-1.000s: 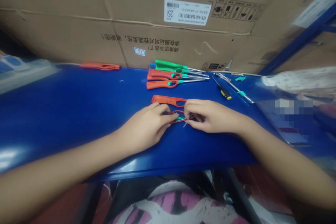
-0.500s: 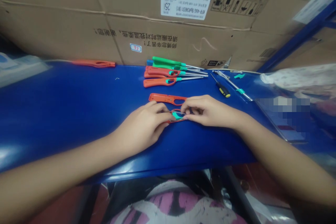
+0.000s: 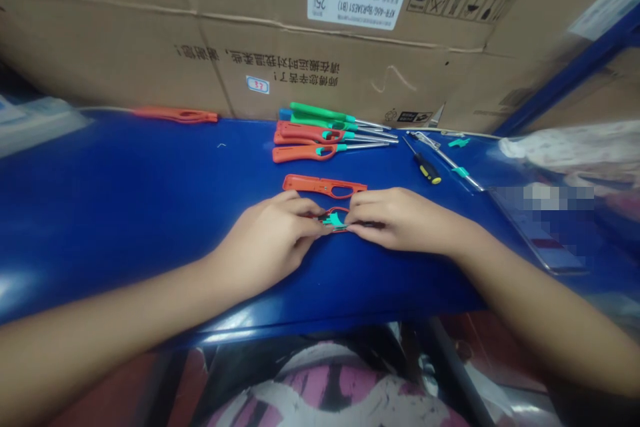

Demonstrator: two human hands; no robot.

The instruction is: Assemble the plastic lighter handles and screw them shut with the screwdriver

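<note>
My left hand [image 3: 283,230] is closed on the left part of an orange lighter casing half [image 3: 341,211], its thumb and fingertips by a green trigger piece [image 3: 334,219] inside. At the casing's right end, my right hand [image 3: 393,217] pinches with thumb and forefinger; its grip covers that end. The green piece shows in the gap between both hands. Just behind them lies another orange casing half [image 3: 310,183], inner side up, with a trigger opening at its right. Small parts under my fingers are hidden.
Several long-necked lighters [image 3: 305,153], orange and green, lie behind. To the right are a black-and-yellow screwdriver [image 3: 427,169], a metal tube with a green piece [image 3: 460,172] and a phone-like device [image 3: 540,233]. An orange casing [image 3: 180,115] lies at back left, before a cardboard box [image 3: 150,47].
My right hand has lowered slightly and its fingers have closed in at the casing's right end. More of the green trigger piece shows between my hands. The camera view has shifted a little.
</note>
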